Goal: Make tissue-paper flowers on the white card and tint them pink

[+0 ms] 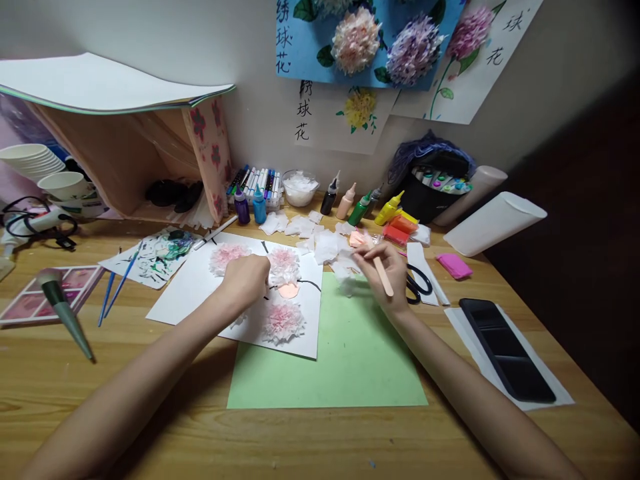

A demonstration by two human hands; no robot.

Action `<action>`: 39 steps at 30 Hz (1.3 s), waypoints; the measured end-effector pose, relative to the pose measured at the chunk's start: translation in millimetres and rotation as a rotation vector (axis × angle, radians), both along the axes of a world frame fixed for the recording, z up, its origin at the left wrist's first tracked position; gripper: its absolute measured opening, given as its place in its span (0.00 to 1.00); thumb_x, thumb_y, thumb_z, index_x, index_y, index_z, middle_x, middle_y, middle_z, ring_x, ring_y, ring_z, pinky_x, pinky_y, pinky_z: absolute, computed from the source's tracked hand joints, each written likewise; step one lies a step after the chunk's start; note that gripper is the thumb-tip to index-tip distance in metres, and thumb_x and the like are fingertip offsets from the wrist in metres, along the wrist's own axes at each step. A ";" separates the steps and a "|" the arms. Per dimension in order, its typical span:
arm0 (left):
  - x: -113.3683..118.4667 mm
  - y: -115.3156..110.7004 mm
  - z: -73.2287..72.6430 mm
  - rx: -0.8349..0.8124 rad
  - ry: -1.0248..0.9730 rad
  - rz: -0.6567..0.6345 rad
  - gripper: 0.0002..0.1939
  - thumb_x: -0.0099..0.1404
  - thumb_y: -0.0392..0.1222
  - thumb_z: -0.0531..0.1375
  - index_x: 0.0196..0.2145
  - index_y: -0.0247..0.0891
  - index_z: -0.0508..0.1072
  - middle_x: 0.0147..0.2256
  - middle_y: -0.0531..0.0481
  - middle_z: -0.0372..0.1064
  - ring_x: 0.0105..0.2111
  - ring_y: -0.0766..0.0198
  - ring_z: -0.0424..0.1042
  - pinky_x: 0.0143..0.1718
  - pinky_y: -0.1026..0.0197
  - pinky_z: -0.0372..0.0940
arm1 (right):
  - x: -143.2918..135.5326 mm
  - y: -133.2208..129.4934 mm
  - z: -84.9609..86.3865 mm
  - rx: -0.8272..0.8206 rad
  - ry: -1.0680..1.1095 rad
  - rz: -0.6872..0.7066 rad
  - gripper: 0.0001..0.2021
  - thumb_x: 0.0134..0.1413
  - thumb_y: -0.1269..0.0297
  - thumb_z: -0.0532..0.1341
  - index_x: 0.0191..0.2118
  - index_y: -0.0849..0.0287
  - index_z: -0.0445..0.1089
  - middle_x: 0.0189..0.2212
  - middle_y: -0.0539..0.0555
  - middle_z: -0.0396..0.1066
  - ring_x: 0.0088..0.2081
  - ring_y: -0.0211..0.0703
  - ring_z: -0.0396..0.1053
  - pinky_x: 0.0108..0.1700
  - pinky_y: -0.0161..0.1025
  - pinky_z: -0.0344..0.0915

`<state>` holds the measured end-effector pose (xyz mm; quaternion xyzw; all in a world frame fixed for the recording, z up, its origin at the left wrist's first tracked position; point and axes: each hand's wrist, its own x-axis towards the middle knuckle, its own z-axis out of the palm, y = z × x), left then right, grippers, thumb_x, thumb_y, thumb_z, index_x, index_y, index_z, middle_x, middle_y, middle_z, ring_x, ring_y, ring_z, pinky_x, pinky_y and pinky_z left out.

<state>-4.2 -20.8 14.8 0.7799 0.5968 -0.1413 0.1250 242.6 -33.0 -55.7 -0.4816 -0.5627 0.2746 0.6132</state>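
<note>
My left hand [247, 283] is closed over the white sheet [185, 300], its fingertips pointing down between pink-and-white paper flowers [284, 320]; whatever it may grip is hidden. A flat peach patch [289, 290] lies on the sheet just right of it. My right hand [384, 270] holds a wooden stick [383, 277], which slants down across the palm. Its fingertips are near a peach lump [358, 238] and torn white tissue pieces [327, 245]. Under both the sheet and my right hand lies a green sheet [330, 373].
Behind stand paint bottles [359, 210], markers [260, 183] and a bowl [300, 188]. Black scissors [420, 281] lie beside my right hand, a black tray [507, 350] further right. Brushes [65, 310] and a palette [30, 300] are at left.
</note>
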 end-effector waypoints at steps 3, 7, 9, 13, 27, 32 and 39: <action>-1.4 -3.2 4.5 0.093 -0.173 0.014 0.07 0.55 0.40 0.60 0.29 0.40 0.79 0.34 0.45 0.77 0.36 0.54 0.73 0.29 0.62 0.59 | -21.1 -7.4 -1.8 -0.177 0.002 0.265 0.12 0.48 0.63 0.66 0.28 0.57 0.61 0.31 0.54 0.74 0.37 0.44 0.73 0.41 0.43 0.69; 6.3 -5.1 -3.7 0.131 -0.459 -0.006 0.13 0.60 0.51 0.58 0.31 0.41 0.79 0.35 0.48 0.77 0.35 0.57 0.72 0.30 0.62 0.58 | -40.1 -5.4 -17.6 -0.274 -0.014 0.400 0.12 0.48 0.61 0.66 0.28 0.57 0.61 0.31 0.54 0.73 0.36 0.44 0.72 0.39 0.41 0.67; 11.1 -4.2 -13.1 0.115 -0.515 -0.028 0.15 0.61 0.52 0.58 0.32 0.40 0.78 0.34 0.48 0.77 0.35 0.58 0.71 0.30 0.62 0.58 | -43.5 -1.7 -25.0 -0.274 -0.014 0.415 0.12 0.48 0.61 0.66 0.28 0.57 0.61 0.32 0.54 0.73 0.36 0.44 0.72 0.38 0.41 0.66; 16.6 -1.8 -29.7 0.126 -0.560 -0.057 0.15 0.61 0.52 0.58 0.31 0.38 0.77 0.32 0.48 0.75 0.34 0.59 0.70 0.30 0.62 0.57 | -43.7 2.0 -29.8 -0.252 0.021 0.434 0.14 0.46 0.60 0.68 0.28 0.57 0.61 0.32 0.54 0.73 0.35 0.43 0.72 0.38 0.40 0.66; 16.0 1.5 -30.3 0.141 -0.596 0.049 0.12 0.60 0.48 0.57 0.29 0.38 0.75 0.33 0.49 0.75 0.34 0.59 0.70 0.30 0.62 0.57 | -15.2 7.2 -23.5 -0.103 -0.377 0.331 0.15 0.47 0.54 0.67 0.30 0.56 0.62 0.32 0.55 0.73 0.35 0.47 0.74 0.38 0.44 0.68; 16.2 1.5 -30.3 0.096 -0.642 0.064 0.12 0.59 0.49 0.58 0.27 0.39 0.75 0.31 0.50 0.76 0.33 0.59 0.71 0.31 0.62 0.58 | -8.6 10.5 -14.3 0.025 -0.526 -0.043 0.08 0.56 0.60 0.60 0.32 0.56 0.62 0.39 0.60 0.73 0.44 0.51 0.71 0.46 0.49 0.65; 19.5 -0.4 -32.8 0.060 -0.642 0.087 0.13 0.58 0.51 0.59 0.26 0.39 0.75 0.29 0.49 0.76 0.31 0.60 0.71 0.28 0.62 0.56 | -38.7 -6.3 -16.4 -0.108 -0.309 0.300 0.10 0.50 0.62 0.65 0.31 0.55 0.61 0.38 0.55 0.74 0.41 0.46 0.72 0.44 0.44 0.66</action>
